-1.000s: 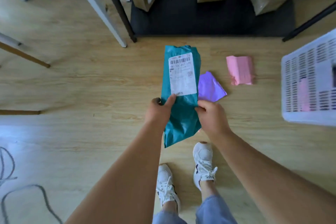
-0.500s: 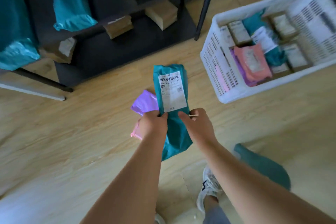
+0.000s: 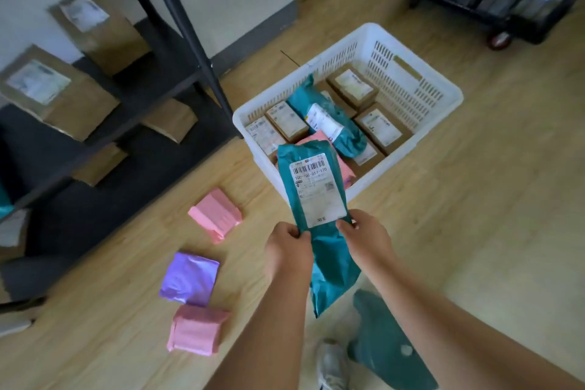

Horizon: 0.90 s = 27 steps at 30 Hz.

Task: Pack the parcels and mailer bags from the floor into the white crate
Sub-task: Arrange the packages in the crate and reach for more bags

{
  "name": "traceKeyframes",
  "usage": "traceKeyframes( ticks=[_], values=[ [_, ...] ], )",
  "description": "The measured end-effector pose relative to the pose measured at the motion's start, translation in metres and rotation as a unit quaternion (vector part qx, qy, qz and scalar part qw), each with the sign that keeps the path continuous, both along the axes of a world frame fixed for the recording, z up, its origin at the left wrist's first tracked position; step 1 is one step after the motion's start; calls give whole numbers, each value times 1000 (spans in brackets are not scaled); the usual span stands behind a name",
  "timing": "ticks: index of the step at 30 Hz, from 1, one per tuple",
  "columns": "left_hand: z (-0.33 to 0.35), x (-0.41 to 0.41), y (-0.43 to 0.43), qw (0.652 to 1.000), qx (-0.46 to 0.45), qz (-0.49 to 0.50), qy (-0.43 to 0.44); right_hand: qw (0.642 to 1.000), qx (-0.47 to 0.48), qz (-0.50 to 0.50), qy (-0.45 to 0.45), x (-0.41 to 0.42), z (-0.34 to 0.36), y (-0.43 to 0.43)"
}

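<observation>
The left hand [image 3: 289,250] and right hand [image 3: 364,237] each pinch an opposite edge of the teal mailer bag [image 3: 329,250], label up (likely to keep it flat for stacking); its far end reaches the white crate [image 3: 421,89] just beyond them.

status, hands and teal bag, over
Left hand and right hand pinching teal mailer bag. Bag at near rim of white crate, not in yet. Path clear. Purple mailer and pink mailers on floor.
</observation>
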<state>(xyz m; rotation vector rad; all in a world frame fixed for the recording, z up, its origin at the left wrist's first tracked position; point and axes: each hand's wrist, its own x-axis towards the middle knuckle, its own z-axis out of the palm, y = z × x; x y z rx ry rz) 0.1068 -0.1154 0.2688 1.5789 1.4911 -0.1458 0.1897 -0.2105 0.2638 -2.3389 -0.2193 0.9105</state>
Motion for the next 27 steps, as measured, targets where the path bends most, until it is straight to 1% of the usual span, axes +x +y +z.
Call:
traceKeyframes(
  ticks=[5, 12, 17, 22, 27],
  values=[
    [-13, 66, 5, 998, -3, -57, -7, 995, 14, -101, 24, 56, -8, -4],
    [-26, 150, 45, 987, -29, -156, 27, 985, -23, -170, 26, 135, -17, 24],
    [-36, 203, 81, 983, -34, -175, 39, 986, -34, -161, 28, 185, -26, 58],
    [-44, 254, 97, 987, -62, -146, 29, 986, -49, -157, 16, 238, -35, 76],
    [-67, 308, 105, 987, -88, -131, 9, 992, -47, -116, 6, 307, -53, 90]
  ],
)
